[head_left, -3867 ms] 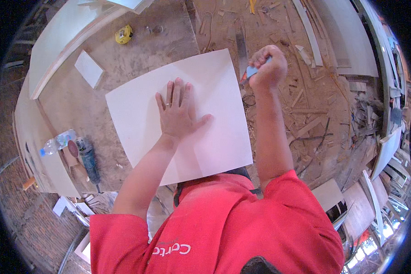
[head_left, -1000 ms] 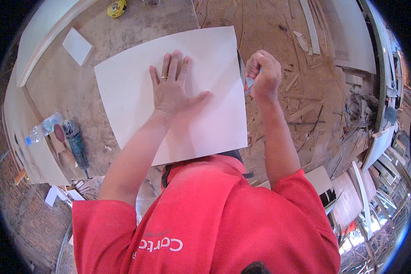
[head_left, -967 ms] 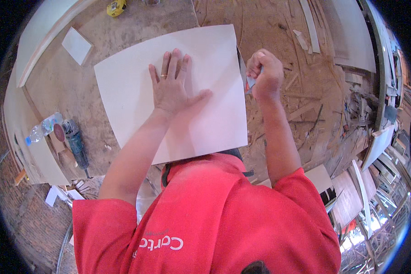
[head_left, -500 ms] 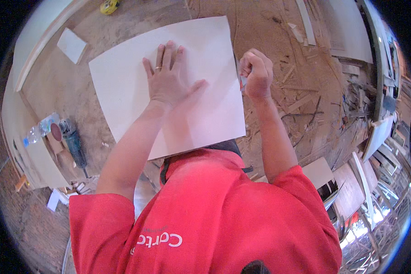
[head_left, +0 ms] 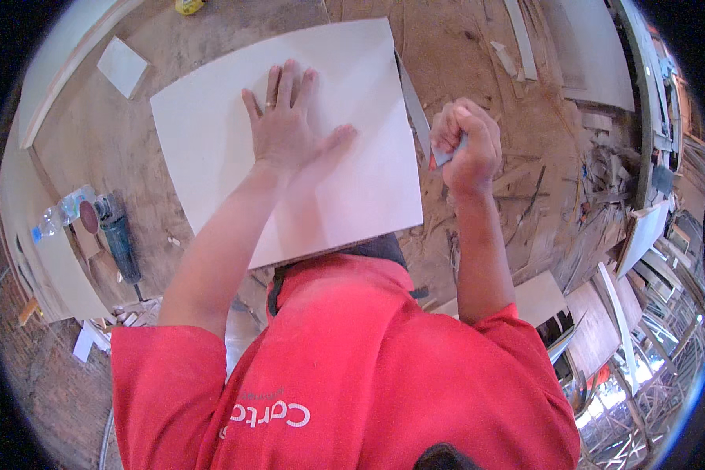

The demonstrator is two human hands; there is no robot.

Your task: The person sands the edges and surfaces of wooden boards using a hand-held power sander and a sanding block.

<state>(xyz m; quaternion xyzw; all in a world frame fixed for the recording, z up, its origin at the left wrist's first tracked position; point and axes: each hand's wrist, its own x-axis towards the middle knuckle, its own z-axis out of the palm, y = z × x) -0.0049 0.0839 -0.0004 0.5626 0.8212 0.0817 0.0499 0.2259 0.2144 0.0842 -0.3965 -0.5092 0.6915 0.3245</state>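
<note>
My left hand [head_left: 283,129] lies flat on a white board [head_left: 352,180], fingers spread, a ring on one of them. The board's top face is smooth, and its near edge reaches close to my head. Off the board's right edge, my right hand [head_left: 470,145] is closed around the grey and orange handle of what looks like a handsaw [head_left: 417,110]. Its narrow grey blade slants away from the fist toward the board's far right corner, beside the edge. The teeth are too small to make out, and the fingers hide most of the handle.
At the left, an angle grinder [head_left: 117,239] lies near a clear plastic bottle [head_left: 51,223]. A small white offcut [head_left: 122,67] and a yellow object [head_left: 189,6] lie farther off. Wood scraps [head_left: 525,184] litter the right side, with stacked panels [head_left: 595,325] nearer me.
My right hand has moved right and slightly nearer me, away from the board's edge, and more of the blade shows. My left hand has stayed flat on the board.
</note>
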